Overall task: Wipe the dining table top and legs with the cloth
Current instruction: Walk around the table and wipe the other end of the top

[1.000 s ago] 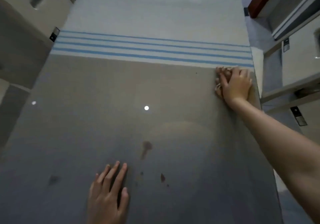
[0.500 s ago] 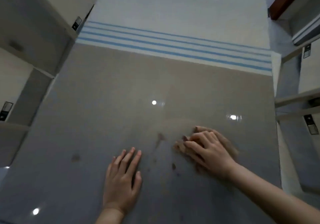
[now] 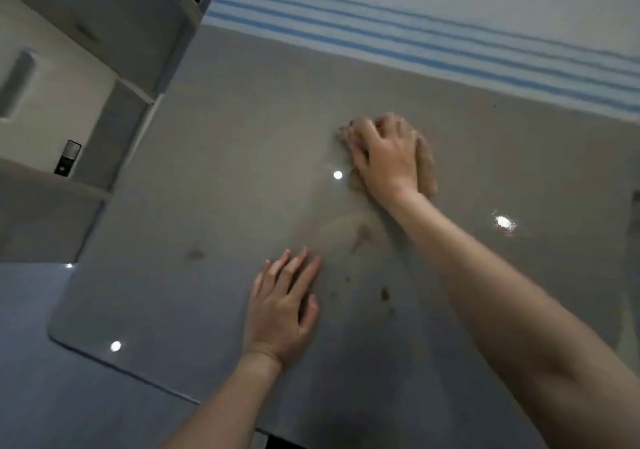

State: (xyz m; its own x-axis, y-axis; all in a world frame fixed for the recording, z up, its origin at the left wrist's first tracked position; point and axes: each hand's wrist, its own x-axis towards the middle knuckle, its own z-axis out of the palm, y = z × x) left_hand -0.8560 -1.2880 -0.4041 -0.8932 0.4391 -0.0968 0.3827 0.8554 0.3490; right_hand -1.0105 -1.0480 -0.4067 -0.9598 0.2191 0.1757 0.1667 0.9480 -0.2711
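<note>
The right hand (image 3: 384,157) presses a bunched tan cloth (image 3: 426,168) flat against the glossy grey tabletop (image 3: 207,178), about mid-width and on the far side of the near section. The fingers are curled over the cloth, clamping it to the surface; only its edges show, poking out past the palm on the right and a little near the wrist, so its full shape cannot be told. It looks soft and crumpled, close in colour to the tabletop's reflection.

The left hand (image 3: 282,304) lies flat with fingers together, palm down, holding nothing; it appears to brace the body near the front edge.

The relation that matters: several dark spots (image 3: 383,294) and a brownish smear (image 3: 362,235) sit between the two hands, nearer to the person than the cloth, and just to the right of the left hand. Another faint mark (image 3: 194,253) lies well to the left. The cloth hand is the one to reach them, and it likely needs a pull back toward the body. The tabletop's long axis runs away from the person, toward a blue-striped runner (image 3: 433,43) laid across it.

The legs are out of view, and that part of the job seems not yet started.
</note>
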